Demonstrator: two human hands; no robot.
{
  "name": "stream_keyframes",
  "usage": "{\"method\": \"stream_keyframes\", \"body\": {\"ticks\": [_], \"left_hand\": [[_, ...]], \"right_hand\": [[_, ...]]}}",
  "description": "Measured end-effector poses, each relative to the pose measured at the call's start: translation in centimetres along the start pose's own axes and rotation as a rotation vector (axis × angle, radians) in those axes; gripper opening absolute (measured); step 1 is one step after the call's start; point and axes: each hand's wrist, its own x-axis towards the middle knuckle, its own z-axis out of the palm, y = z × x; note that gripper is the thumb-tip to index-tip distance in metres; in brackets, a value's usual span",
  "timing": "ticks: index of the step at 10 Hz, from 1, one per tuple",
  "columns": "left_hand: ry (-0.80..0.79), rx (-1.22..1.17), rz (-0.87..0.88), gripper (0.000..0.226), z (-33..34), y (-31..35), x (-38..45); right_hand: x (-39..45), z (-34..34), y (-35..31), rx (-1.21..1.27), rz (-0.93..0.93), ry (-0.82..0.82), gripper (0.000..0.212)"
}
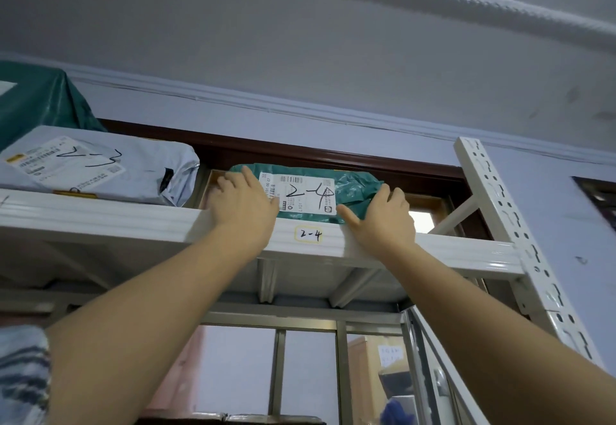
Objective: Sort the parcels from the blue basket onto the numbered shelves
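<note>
Green parcel (353,187) marked 2-4 lies on the top shelf (133,221) above the 2-4 tag (309,234). My left grip (243,201) presses it flat-fingered; my right grip (383,212) curls round its end. A grey parcel (100,164) sits just left.

The left forearm (150,308) and right forearm (483,318) are bare and smooth, narrowing toward the wrists. The left hand (245,206) and right hand (388,216) are bare, with broad backs.

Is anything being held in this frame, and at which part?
The green parcel marked 2-4: the left hand presses flat on its left end, the right hand curls round its right end.
</note>
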Motion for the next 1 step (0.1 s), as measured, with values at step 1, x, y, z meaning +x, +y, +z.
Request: {"method": "stream_keyframes", "body": {"ticks": [1], "left_hand": [[0.063,0.06,0.131,0.064,0.2,0.5,-0.46]], "right_hand": [[-0.71,0.33,0.18,-0.101,-0.109,0.074,0.083]]}}
